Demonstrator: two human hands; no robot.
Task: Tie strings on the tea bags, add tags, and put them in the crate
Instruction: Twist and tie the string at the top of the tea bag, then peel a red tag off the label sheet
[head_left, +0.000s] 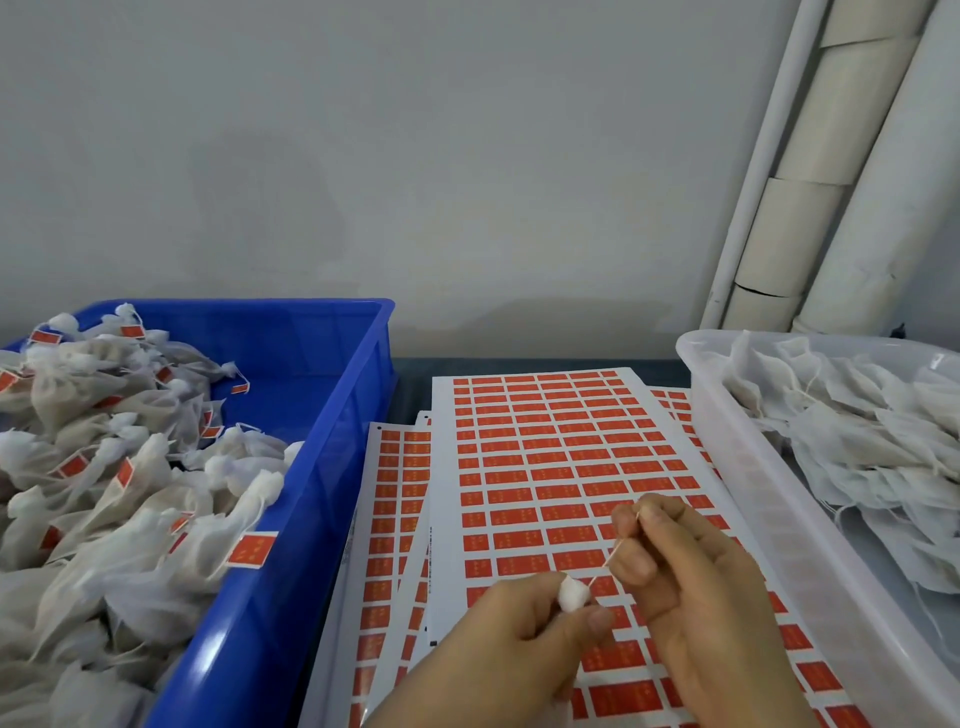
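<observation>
Knotting step, by judgement: string (615, 551) taut, slanting up from tea bag (573, 594) to right hand (691, 582). Gathered white neck of bag pinched between thumb and forefinger of left hand (519, 623), fingers curled; rest of bag hidden in palm. Fingers of right hand curled as well, string nipped at the fingertips; nothing else held. Both hands low over tag sheets (545, 441). No tag on this string yet.

Risks, judged:
- Over-pull on thin string: snapped thread or torn mesh.
- Slack pinch at neck: gathered top opening, knot sliding off.
- Loose string end close above sheet: snag on a red label.
- Top sheet skewed on those beneath: likely shift under a resting wrist.

Room:
- To left, blue crate (332, 467), side wall just beside sheets, heaped with tagged bags (104, 467); one red tag hanging at rim; bare floor only at far right corner. For a drop there: lift over rim, leftward.
- To right, white tray (727, 431), rim near right wrist, full of untied bags (857, 431).
- Free lane only between the two rims, above sheets.
- Behind: wall (363, 182) and pipes (831, 182), well apart from hands.
</observation>
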